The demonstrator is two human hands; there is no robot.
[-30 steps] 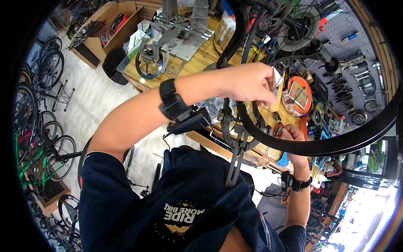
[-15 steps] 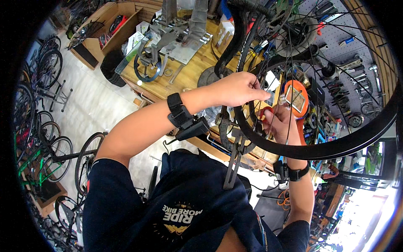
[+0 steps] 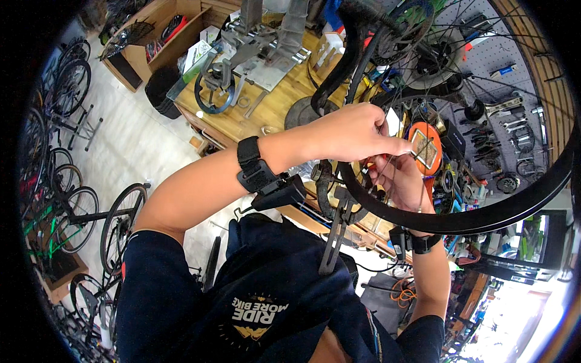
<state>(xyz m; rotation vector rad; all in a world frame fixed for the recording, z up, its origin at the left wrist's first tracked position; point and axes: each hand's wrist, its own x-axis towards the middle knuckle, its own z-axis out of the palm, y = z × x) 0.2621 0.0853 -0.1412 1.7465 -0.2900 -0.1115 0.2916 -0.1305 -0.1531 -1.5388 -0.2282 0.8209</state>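
A spoked bicycle wheel with a black rim [image 3: 478, 222] stands in front of me, held in a metal truing stand [image 3: 336, 233]. My left hand [image 3: 362, 130] reaches among the spokes from the left, fingers curled and thumb pointing right; whatever its fingertips pinch is hidden. Below and to its right, my right hand [image 3: 402, 181] is inside the rim, its fingers closed around a small red tool [image 3: 368, 163], mostly covered. Just beyond the hands is a round orange thing [image 3: 426, 148] with a square framed face, seen behind the spokes.
The wooden workbench [image 3: 266, 118] carries a grey metal fixture [image 3: 266, 51] and a dark ring [image 3: 212, 100]. Tools hang on a pegboard [image 3: 514, 85] at the far right. Several bicycles [image 3: 78, 187] stand on the floor at the left, near a wooden box [image 3: 163, 45].
My left hand has shifted slightly right, its thumb now stretched further toward the orange thing. My right hand's fingers have moved a little left around the red tool. The view has tilted slightly.
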